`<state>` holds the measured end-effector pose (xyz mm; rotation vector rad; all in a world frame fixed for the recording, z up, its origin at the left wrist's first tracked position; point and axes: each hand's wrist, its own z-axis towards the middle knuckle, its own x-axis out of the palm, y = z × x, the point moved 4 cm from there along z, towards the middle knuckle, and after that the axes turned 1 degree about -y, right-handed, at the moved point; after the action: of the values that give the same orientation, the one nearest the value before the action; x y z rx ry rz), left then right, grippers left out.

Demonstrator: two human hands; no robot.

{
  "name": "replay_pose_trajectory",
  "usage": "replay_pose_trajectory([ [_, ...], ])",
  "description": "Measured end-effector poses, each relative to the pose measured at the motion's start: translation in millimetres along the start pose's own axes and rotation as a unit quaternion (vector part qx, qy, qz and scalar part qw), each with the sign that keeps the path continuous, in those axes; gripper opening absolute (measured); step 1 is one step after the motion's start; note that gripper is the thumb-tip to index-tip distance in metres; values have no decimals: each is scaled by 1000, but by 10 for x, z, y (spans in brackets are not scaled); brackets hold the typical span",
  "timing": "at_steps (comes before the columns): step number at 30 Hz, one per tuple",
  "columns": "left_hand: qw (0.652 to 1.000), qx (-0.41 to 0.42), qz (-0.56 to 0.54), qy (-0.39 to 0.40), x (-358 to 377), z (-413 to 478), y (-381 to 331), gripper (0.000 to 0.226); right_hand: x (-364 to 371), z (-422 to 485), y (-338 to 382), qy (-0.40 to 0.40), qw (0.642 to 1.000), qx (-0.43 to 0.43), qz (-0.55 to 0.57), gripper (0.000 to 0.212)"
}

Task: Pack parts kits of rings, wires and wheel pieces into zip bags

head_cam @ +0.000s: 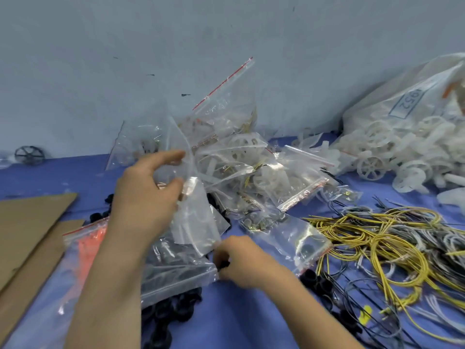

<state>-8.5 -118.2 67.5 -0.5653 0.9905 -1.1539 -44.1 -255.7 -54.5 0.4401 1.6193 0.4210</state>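
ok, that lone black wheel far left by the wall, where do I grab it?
Take the black wheel by the top of its rim, from above. It stands on edge on the table, wall close behind, so the back looks blocked; spoke gaps should admit a fingertip.

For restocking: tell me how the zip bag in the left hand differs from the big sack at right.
The zip bag is small and clear; the sack is large, milky and stuffed with white wheel pieces. The zip bag hangs pinched in the left hand; the sack lies on the table. Both are plastic.
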Motion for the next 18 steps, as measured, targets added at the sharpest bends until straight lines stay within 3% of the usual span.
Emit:
replay_pose_trajectory([
  [3,996,18,7,84,147,-66,-63,48,-428,-209,-183,17,994,47,100,13],
  [6,978,62,34,194,354,-195,-159,54,-1032,-577,-315,-43,974,45,217,5],
  [8,960,96,61,254,520,-280,-227,55,-1365,-859,-214,-98,927,-26,362,4],
  [10,944,115,74,301,676,-337,-271,54,-1540,-1051,-17,-121,848,-121,501,9],
  [12,939,123,54,318,752,-375,-316,53,-1535,-1087,149,-117,818,-159,540,14],
  [15,943,88,-39,319,749,-394,-338,52,-1409,-984,226,-154,871,-96,456,12],
  [18,955,33,-60,290,694,-367,-299,67,-1393,-939,206,-215,916,-36,338,16],
])
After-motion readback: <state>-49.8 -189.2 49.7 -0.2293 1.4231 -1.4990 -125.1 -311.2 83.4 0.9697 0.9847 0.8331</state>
